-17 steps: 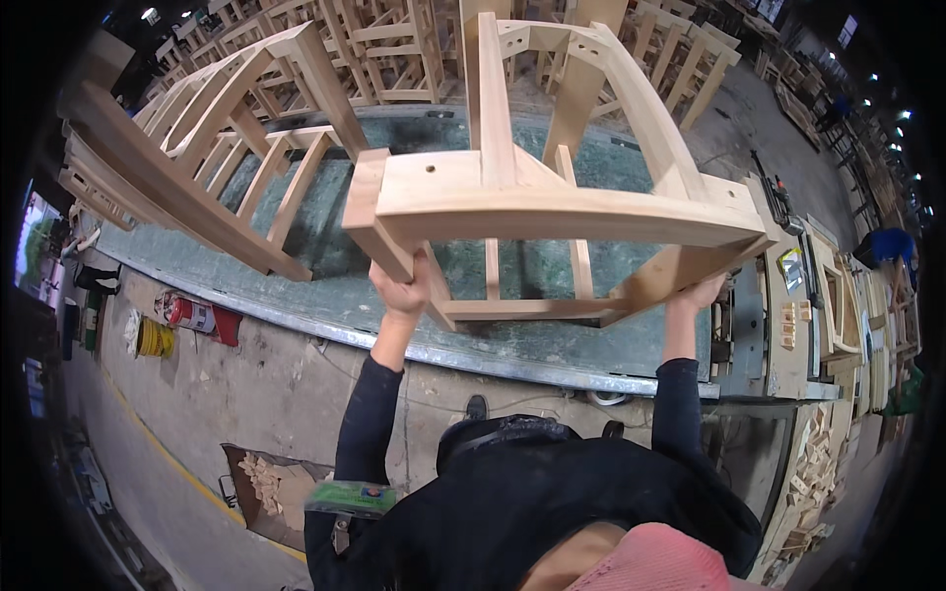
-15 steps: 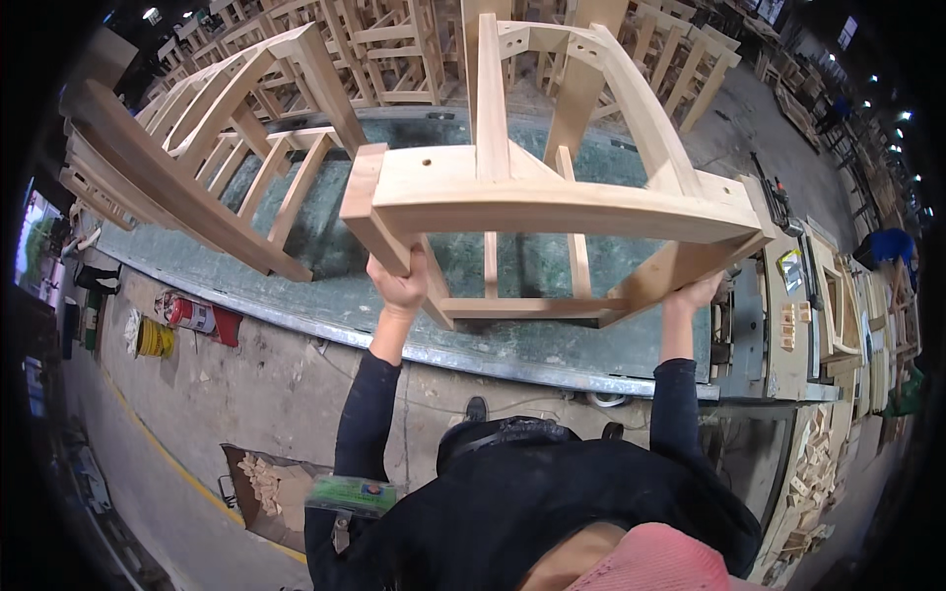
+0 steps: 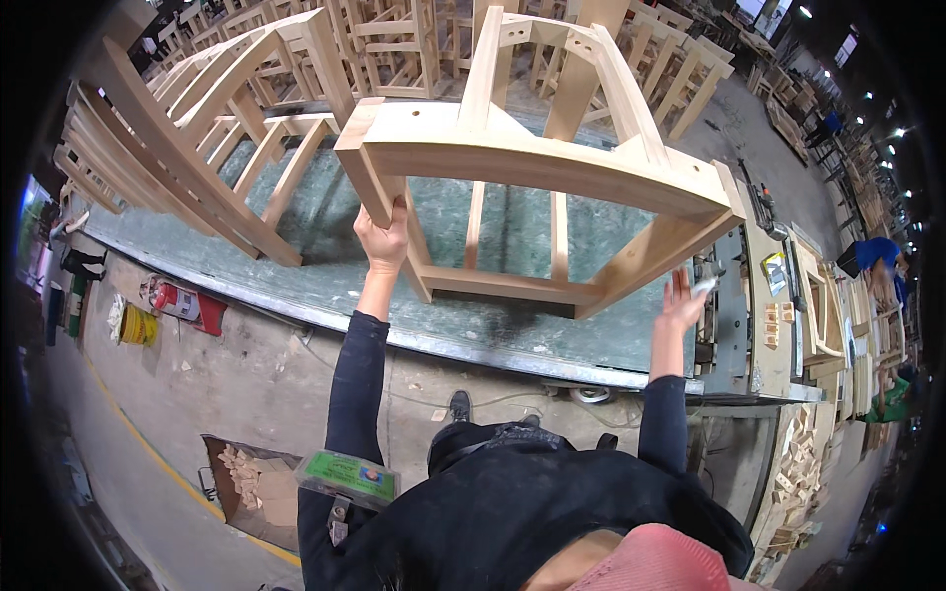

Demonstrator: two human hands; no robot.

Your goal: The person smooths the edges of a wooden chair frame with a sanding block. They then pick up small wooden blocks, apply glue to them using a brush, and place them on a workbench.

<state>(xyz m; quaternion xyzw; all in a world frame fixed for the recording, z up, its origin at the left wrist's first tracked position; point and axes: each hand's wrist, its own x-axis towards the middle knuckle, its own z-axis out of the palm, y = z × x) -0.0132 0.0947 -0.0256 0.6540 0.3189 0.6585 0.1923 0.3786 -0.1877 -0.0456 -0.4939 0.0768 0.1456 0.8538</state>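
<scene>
A pale wooden chair frame (image 3: 552,169) stands on the green-topped workbench (image 3: 532,340), its curved rail facing me. My left hand (image 3: 382,236) is wrapped round the frame's left upright, just under the top corner. To the right of the frame, my right hand (image 3: 680,303) is off the wood, fingers spread and palm up, slightly blurred. Something white shows at one of its fingers; I cannot tell whether it is a wrapping. More wooden chair frames (image 3: 197,167) stand close together on the bench to the left.
Many chair frames (image 3: 394,39) crowd the floor beyond the bench. On the right lie a side table (image 3: 778,364) with small wood blocks and a dark tool (image 3: 764,212). A red fire extinguisher (image 3: 172,298), yellow coil (image 3: 138,325) and box of offcuts (image 3: 222,483) sit left on the floor.
My right hand has let go of the frame's right side and moved down, away from it. The frame sits a little farther left in view. My left hand keeps its hold.
</scene>
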